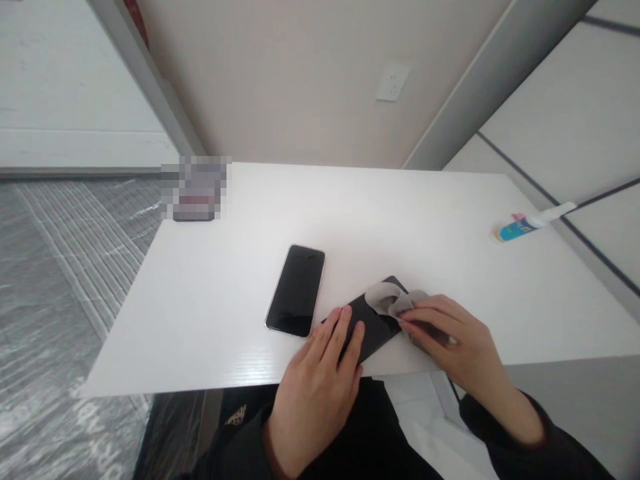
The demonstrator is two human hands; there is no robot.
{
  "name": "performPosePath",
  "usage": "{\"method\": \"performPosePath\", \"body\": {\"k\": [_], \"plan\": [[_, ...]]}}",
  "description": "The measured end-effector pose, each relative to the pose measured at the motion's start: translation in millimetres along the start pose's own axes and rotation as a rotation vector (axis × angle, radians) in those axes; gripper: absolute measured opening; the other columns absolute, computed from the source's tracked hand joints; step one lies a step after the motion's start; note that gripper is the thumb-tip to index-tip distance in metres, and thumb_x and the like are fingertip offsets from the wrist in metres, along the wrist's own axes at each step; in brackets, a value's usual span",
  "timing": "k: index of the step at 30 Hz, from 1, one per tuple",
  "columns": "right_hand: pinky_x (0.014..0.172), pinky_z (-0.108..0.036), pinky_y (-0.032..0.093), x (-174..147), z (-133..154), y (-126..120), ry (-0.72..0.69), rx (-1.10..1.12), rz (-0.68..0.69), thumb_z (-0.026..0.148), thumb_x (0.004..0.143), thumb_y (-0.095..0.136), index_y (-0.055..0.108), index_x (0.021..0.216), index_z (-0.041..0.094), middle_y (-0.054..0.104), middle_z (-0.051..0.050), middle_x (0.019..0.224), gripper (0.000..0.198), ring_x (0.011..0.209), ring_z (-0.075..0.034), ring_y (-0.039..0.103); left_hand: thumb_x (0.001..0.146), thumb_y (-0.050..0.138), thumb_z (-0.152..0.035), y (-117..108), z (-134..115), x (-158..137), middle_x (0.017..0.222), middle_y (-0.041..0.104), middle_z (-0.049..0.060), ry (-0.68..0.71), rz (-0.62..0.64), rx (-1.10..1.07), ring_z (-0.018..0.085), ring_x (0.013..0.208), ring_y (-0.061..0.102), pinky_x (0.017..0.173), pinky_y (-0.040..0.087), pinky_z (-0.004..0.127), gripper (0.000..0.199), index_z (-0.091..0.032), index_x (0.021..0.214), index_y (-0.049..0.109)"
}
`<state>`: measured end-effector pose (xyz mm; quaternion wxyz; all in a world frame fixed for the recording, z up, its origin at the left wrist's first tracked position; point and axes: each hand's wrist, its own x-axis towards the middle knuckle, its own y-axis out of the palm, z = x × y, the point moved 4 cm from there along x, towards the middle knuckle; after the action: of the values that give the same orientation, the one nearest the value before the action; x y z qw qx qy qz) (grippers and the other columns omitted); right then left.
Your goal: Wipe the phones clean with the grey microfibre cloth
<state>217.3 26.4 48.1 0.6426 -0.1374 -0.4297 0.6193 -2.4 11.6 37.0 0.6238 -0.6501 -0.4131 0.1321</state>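
On the white table (200, 307), we are resting our flat, spread left hand (320, 377) on the near end of the black slab (371, 328), its long axis slanting away rightward to our right hand (460, 337), which is pinching a grey cloth (384, 297) against the far end.

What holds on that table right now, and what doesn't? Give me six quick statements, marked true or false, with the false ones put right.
1. The left hand rests on the dark flat object. True.
2. The right hand holds a gray cloth. True.
3. The gray cloth is well apart from the dark flat object. False: it lies over part of it.
4. The phone lies on the white table. True.
5. In the picture, the phone is right of the dark flat object. False: it is to the left.
6. Both hands grip the phone. False: neither grips it.
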Motion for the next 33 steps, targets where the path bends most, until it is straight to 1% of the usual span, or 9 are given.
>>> {"method": "performPosePath", "body": {"k": [6,11,14,16,20,22,25,28,33], "plan": [[0.065,-0.029,0.061,7,-24,-22,0.582,0.665,-0.161,0.051,0.083,0.079,0.075,0.079,0.028,0.074,-0.002,0.082,0.024,0.074,-0.019,0.071,0.106,0.041,-0.025,2,4,-3,0.152,0.057,0.016,0.036,-0.067,-0.033,0.03,0.138,0.058,0.104,0.059,0.041,0.043,-0.009,0.142,0.058],[0.053,-0.03,0.059,14,-18,-50,0.646,0.652,-0.174,0.046,0.091,0.07,0.073,0.083,0.029,0.073,-0.003,0.082,0.019,0.067,-0.02,0.069,0.103,0.052,-0.018,-4,5,-14,0.141,0.068,0.006,0.099,-0.194,-0.146,0.025,0.135,0.06,0.11,0.053,0.039,0.03,-0.014,0.129,0.066],[0.049,-0.033,0.055,11,3,-71,0.545,0.492,-0.275,0.042,0.097,0.063,0.071,0.083,0.033,0.071,-0.005,0.086,0.019,0.071,-0.024,0.07,0.101,0.056,-0.012,-13,9,-22,0.126,0.077,-0.001,0.061,-0.28,-0.236,0.019,0.121,0.068,0.109,0.051,0.035,0.024,-0.019,0.119,0.07],[0.051,-0.035,0.056,12,26,-74,0.377,0.318,-0.224,0.043,0.098,0.061,0.07,0.086,0.035,0.071,-0.006,0.093,0.017,0.076,-0.026,0.07,0.1,0.059,-0.016,-18,14,-24,0.117,0.08,-0.002,-0.018,-0.314,-0.24,0.02,0.11,0.07,0.103,0.051,0.035,0.021,-0.021,0.118,0.07],[0.058,-0.031,0.06,21,66,-31,-0.072,0.077,0.335,0.039,0.101,0.059,0.065,0.087,0.03,0.071,-0.003,0.087,0.017,0.075,-0.021,0.07,0.102,0.056,-0.046,-18,21,-20,0.125,0.076,0.005,-0.163,-0.24,-0.123,0.029,0.116,0.065,0.106,0.044,0.042,0.043,-0.018,0.134,0.063],[0.066,-0.031,0.063,22,69,-6,-0.196,0.025,0.47,0.033,0.104,0.054,0.063,0.089,0.026,0.072,-0.004,0.087,0.019,0.079,-0.02,0.072,0.102,0.054,-0.052,-15,21,-18,0.131,0.073,0.008,-0.188,-0.195,-0.107,0.031,0.124,0.061,0.116,0.034,0.043,0.054,-0.014,0.14,0.058],[0.075,-0.035,0.065,19,59,19,-0.245,-0.076,0.398,0.025,0.104,0.051,0.065,0.093,0.023,0.073,-0.007,0.092,0.018,0.088,-0.022,0.073,0.099,0.061,-0.048,-8,19,-16,0.135,0.071,0.007,-0.212,-0.144,-0.144,0.031,0.132,0.056,0.125,0.02,0.042,0.059,-0.013,0.145,0.052],[0.092,-0.042,0.064,8,48,33,-0.292,-0.137,0.344,0.023,0.102,0.054,0.068,0.116,0.021,0.075,-0.011,0.117,0.02,0.112,-0.026,0.071,0.094,0.068,-0.045,-5,18,-15,0.139,0.069,0.007,-0.253,-0.124,-0.167,0.031,0.136,0.054,0.127,0.015,0.04,0.065,-0.014,0.148,0.05],[0.112,-0.057,0.05,-4,26,46,-0.296,-0.333,0.404,0.029,0.105,0.046,0.031,0.163,0.019,0.044,-0.017,0.162,0.061,0.148,-0.032,0.045,0.095,0.064,-0.039,-7,21,-11,0.135,0.07,0.009,-0.313,-0.107,-0.181,0.03,0.137,0.053,0.126,0.017,0.04,0.062,-0.012,0.148,0.048]]}}
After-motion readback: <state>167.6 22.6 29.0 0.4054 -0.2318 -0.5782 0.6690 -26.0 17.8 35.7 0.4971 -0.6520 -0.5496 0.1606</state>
